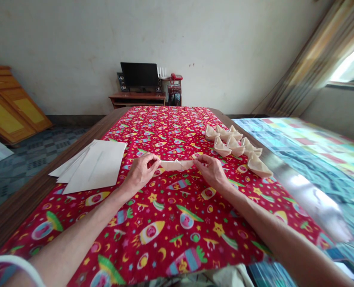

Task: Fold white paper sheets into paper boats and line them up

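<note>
A narrow strip of folded cream paper (174, 165) is held level just above the red patterned cloth, with a small point rising at its middle. My left hand (142, 170) pinches its left end between thumb and fingers. At the other end, my right hand (212, 169) grips it in the same way. Left of my left hand lies a fanned stack of flat cream paper sheets (97, 167). Beyond my right hand, several folded paper boat shapes (235, 146) stand grouped near the table's right side.
The red cloth (177, 223) covers most of a dark wooden table (24, 213). Against the far wall, a monitor (139, 75) and a red telephone (176, 77) rest on a desk. A bed (314, 159) adjoins the right side, and a wooden cabinet (14, 109) stands left. A white curved object (15, 261) shows at lower left.
</note>
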`<control>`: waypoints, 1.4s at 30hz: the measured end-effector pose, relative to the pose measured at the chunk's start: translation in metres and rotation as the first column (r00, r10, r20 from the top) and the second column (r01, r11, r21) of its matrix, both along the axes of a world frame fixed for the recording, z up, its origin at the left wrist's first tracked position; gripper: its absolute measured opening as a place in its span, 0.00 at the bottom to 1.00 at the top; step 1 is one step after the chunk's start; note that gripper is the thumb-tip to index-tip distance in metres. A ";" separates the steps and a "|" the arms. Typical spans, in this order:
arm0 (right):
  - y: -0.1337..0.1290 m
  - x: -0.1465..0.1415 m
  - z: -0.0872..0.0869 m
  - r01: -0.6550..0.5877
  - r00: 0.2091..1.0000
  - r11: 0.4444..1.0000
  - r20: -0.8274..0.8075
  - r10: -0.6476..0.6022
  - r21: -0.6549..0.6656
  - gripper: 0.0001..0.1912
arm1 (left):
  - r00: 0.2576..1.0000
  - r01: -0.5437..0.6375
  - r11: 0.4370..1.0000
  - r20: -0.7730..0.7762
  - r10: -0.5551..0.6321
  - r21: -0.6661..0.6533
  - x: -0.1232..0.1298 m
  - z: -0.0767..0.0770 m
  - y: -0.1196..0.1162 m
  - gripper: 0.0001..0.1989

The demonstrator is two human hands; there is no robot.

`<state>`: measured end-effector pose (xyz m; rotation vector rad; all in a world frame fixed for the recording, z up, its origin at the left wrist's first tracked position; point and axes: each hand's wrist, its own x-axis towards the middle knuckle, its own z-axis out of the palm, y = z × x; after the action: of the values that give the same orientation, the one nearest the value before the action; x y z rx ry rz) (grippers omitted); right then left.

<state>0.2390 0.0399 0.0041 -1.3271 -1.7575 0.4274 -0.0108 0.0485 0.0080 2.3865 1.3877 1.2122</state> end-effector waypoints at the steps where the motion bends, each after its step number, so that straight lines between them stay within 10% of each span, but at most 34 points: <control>1: 0.000 -0.001 0.001 0.017 0.999 1.000 0.037 -0.016 -0.024 0.11 | 0.999 0.011 1.000 -0.032 -0.011 0.002 -0.001 -0.002 0.001 0.09; 12: 0.002 -0.007 -0.007 0.207 0.879 0.977 0.447 -0.168 -0.040 0.09 | 0.943 -0.071 0.997 -0.325 0.071 0.012 0.009 -0.016 -0.006 0.05; 18: -0.002 -0.009 -0.006 0.205 0.867 0.979 0.467 -0.175 -0.015 0.08 | 0.806 0.273 0.962 -0.541 -0.242 -0.023 0.022 -0.001 -0.027 0.26; 23: -0.002 -0.008 -0.007 0.190 0.846 0.982 0.505 -0.171 0.014 0.07 | 0.751 0.278 0.952 -0.589 -0.298 -0.128 0.025 -0.006 -0.034 0.33; 34: -0.034 -0.015 0.001 -0.400 0.600 0.893 0.795 0.085 0.206 0.17 | 0.740 0.211 0.954 -0.602 -0.299 -0.214 0.024 -0.010 -0.041 0.43; 42: -0.041 -0.014 0.004 -0.397 0.499 0.911 0.859 0.117 0.107 0.19 | 0.687 0.180 0.971 -0.686 -0.240 -0.159 0.023 -0.002 -0.048 0.38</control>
<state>0.2252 -0.0010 0.0083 -1.0919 -2.7262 -0.4360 0.0125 0.0006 0.0059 2.9866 1.1949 0.1398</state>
